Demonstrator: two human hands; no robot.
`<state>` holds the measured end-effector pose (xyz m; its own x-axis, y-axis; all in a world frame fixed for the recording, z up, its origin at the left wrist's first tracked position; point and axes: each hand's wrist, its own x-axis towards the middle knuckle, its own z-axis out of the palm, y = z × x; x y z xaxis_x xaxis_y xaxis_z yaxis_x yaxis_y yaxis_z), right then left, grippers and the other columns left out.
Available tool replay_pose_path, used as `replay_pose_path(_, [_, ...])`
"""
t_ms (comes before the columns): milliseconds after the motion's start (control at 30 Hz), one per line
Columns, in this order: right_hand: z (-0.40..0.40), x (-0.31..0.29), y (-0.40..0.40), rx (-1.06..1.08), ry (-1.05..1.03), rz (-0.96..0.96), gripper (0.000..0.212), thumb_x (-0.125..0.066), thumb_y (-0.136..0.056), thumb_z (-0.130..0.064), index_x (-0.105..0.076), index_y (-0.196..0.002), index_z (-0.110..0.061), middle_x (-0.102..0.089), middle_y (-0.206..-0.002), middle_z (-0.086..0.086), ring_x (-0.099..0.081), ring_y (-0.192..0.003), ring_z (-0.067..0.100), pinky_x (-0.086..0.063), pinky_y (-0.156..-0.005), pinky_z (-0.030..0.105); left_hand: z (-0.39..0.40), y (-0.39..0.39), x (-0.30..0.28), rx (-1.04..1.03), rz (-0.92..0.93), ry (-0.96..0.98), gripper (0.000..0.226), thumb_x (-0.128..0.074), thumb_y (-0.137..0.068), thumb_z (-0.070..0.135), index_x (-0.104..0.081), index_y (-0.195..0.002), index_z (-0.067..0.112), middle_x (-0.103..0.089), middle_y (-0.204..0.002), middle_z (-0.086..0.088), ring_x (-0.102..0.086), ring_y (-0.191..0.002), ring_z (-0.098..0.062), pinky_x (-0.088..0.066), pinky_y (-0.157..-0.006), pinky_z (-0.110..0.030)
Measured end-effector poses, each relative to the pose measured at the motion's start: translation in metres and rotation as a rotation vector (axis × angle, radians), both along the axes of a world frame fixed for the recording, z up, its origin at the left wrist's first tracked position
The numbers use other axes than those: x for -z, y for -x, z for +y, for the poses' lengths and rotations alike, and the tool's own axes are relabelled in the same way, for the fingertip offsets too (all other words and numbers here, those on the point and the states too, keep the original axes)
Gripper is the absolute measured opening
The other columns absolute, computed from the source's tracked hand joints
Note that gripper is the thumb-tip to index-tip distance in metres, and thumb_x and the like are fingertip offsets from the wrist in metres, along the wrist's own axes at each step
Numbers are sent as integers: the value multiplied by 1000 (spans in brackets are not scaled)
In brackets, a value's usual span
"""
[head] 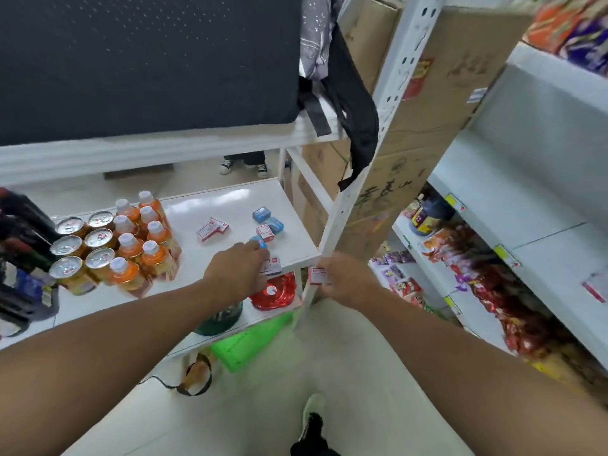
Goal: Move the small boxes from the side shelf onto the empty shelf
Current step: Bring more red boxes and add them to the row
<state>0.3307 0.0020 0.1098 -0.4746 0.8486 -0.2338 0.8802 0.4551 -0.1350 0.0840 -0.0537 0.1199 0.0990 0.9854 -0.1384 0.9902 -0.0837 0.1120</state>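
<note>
Several small boxes lie on the white shelf (230,202): a red-and-white pair (212,229), two blue ones (262,214) and a red-and-white one (265,232). My left hand (237,269) reaches over the shelf's front right corner. Its fingers pinch a small blue box (259,241) and hold a red-and-white box (272,266) underneath. My right hand (345,278) is just right of the white shelf post (332,222) and grips another red-and-white box (318,275).
Cans (82,245) and orange bottles (144,235) stand on the shelf's left half. A black bag (355,103) hangs from the upper shelf. Cardboard cartons (427,103) stand behind the post. Snack racks (493,268) fill the right. Another person's shoes (243,167) are beyond the shelf.
</note>
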Motion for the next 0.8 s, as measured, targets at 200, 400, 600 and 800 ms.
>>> replay_pose_path(200, [-32, -16, -70, 158, -26, 10, 22, -68, -91, -28, -64, -111, -20, -58, -105, 4, -61, -95, 26, -50, -74, 37, -3, -60, -17, 137, -42, -21, 48, -67, -92, 45, -61, -136, 27, -58, -120, 3, -62, -113, -22, -57, -77, -42])
replay_pose_path(400, [-58, -28, -144, 268, -47, -1, 15, -65, -94, -31, -57, -105, -25, -45, -98, -2, -51, -90, 21, -47, -76, 37, 4, -122, -25, 307, -13, -61, 44, -68, -92, 47, -64, -132, 30, -61, -115, 3, -62, -105, -19, -56, -71, -37])
replay_pose_path(600, [-73, -41, -239, 412, -65, -20, 36, -64, -91, -35, -62, -124, -23, -61, -118, 4, -63, -112, 29, -56, -88, 42, 17, -202, -37, 375, -2, -55, 35, -71, -89, 47, -67, -122, 37, -60, -106, 10, -60, -91, -13, -55, -71, -31])
replay_pose_path(800, [-94, -45, -350, 552, -95, -46, 37, -67, -91, -34, -62, -126, -23, -60, -111, 3, -64, -103, 28, -43, -72, 34, 36, -313, -50, 505, 40, -66, 38, -71, -89, 51, -65, -123, 35, -60, -115, 9, -64, -104, -18, -58, -84, -37])
